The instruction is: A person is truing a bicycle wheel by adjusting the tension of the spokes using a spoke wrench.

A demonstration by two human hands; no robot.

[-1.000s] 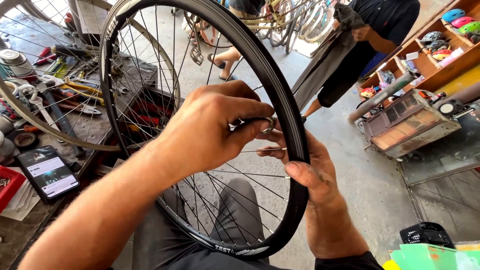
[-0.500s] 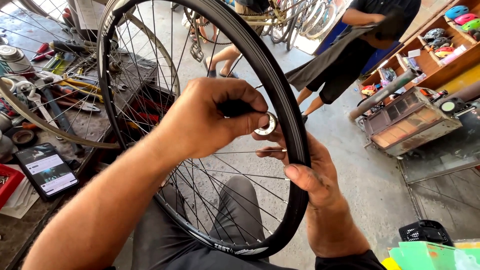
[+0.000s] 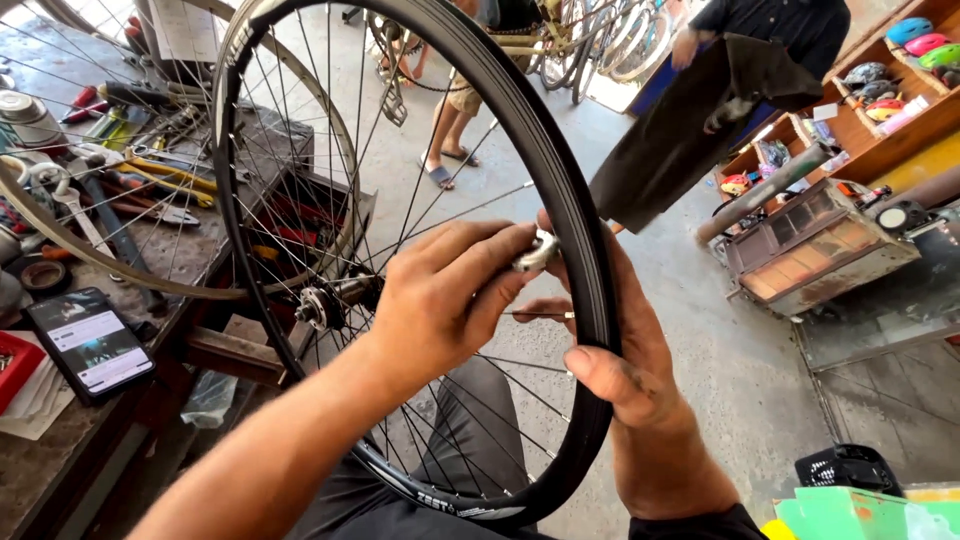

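Bright daylight, sharp, edges slightly warped

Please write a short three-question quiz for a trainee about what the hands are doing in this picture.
1. True or false: the left hand pinches a small silver tool against the wheel's black rim.
2. What does the right hand grip?
3. Where does the phone lie: A) on the floor, B) on the workbench, C) on the person's lap?

Key: 1. true; 2. the black rim; 3. B.
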